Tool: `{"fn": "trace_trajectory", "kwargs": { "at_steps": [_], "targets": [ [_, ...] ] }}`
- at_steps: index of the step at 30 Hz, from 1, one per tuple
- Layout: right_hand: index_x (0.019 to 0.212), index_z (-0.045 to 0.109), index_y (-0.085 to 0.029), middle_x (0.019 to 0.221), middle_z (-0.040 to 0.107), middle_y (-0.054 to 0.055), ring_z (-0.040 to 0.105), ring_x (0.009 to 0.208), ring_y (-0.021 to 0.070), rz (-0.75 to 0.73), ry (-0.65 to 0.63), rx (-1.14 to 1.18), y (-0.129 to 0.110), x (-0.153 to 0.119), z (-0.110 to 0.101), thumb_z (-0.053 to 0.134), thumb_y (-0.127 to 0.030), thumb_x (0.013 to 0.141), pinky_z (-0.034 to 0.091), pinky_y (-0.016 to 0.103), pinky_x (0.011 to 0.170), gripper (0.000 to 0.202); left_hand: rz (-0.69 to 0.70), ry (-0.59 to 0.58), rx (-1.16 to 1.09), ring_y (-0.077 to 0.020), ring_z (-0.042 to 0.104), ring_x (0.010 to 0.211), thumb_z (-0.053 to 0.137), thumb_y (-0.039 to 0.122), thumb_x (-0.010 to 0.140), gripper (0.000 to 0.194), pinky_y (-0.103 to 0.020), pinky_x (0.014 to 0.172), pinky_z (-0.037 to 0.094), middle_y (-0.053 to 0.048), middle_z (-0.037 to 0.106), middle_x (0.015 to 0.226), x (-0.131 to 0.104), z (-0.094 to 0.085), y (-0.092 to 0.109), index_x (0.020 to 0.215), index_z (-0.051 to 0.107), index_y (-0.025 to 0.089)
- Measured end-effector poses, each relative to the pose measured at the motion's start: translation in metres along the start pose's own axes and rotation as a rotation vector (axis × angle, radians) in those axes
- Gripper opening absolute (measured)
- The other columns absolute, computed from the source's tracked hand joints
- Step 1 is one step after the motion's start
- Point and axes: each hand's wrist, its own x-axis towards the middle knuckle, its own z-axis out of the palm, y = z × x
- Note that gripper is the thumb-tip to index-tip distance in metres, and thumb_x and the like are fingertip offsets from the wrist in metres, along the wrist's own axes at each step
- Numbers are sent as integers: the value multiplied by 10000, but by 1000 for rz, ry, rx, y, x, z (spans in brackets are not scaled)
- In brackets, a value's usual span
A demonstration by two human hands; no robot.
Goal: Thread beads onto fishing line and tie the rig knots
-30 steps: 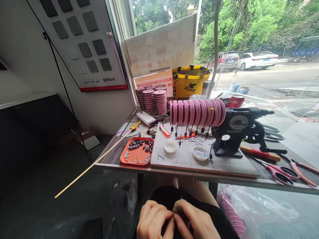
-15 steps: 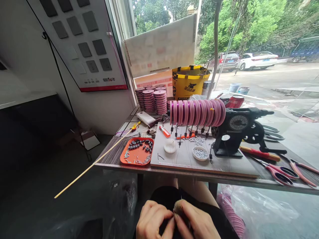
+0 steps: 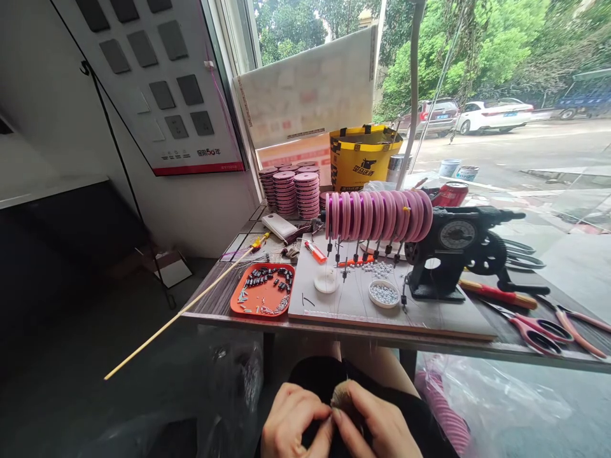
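Observation:
My left hand [image 3: 296,421] and my right hand [image 3: 375,423] meet over my lap, below the table's front edge. Both have their fingers pinched, and the fingertips nearly touch. What they pinch is too small to make out; a thin line seems to rise above them. On the table, a black hand-cranked winder [image 3: 446,254] bears a row of pink spools [image 3: 377,216], with black weights hanging on fine lines. In front are a white dish of beads [image 3: 384,294] and an orange tray [image 3: 262,290] with small black and metal parts.
Pink-handled scissors [image 3: 534,331] and pliers [image 3: 580,327] lie at the table's right. A long thin stick [image 3: 179,313] juts past its left edge. Stacked pink spools [image 3: 306,194] and a yellow bag [image 3: 365,159] stand behind. A white phone [image 3: 279,226] lies at the back left.

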Motion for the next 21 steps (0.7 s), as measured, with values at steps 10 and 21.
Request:
{"fn": "trace_trajectory", "kwargs": {
  "at_steps": [10, 21],
  "targets": [
    [773, 420, -217, 604, 556, -49, 553, 481, 82, -39, 14, -97, -3, 3, -2, 432, -134, 832, 438, 129, 482, 102, 59, -48, 69, -128, 556, 574, 589, 58, 725, 169, -213, 525, 473, 30, 611, 574, 6, -8, 2, 657, 544, 205],
    [750, 387, -227, 571, 530, -47, 526, 439, 80, -148, 106, -160, -5, 2, 2, 356, -178, 906, 417, 142, 446, 166, 76, 21, 98, -137, 495, 552, 503, 61, 753, 217, -229, 512, 416, 28, 548, 526, 2, 2, 3, 600, 475, 211]
  ]
}}
